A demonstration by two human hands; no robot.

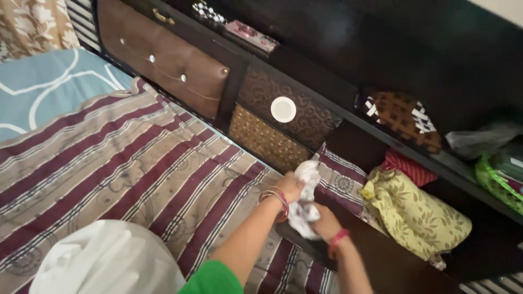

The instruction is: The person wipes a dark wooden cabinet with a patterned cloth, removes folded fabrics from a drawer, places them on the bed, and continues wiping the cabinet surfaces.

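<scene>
I see a white bundled cloth (109,261) at lower left, lying on the maroon-and-beige striped bedsheet (136,163). My left hand (291,188), bangles at the wrist, grips the crumpled white patterned cloth (306,201) from above, fingers closed on it. My right hand (326,223), red band at the wrist, is closed on its lower end. Cloth sits over the bed's edge, by the dark headboard shelf (348,147). Yellow leaf-print fabric bag (414,215) just right.

Bed (65,163) w/ maroon-striped sheet (163,169), blue cloth (49,87), white bundle (109,261) on top.
</scene>
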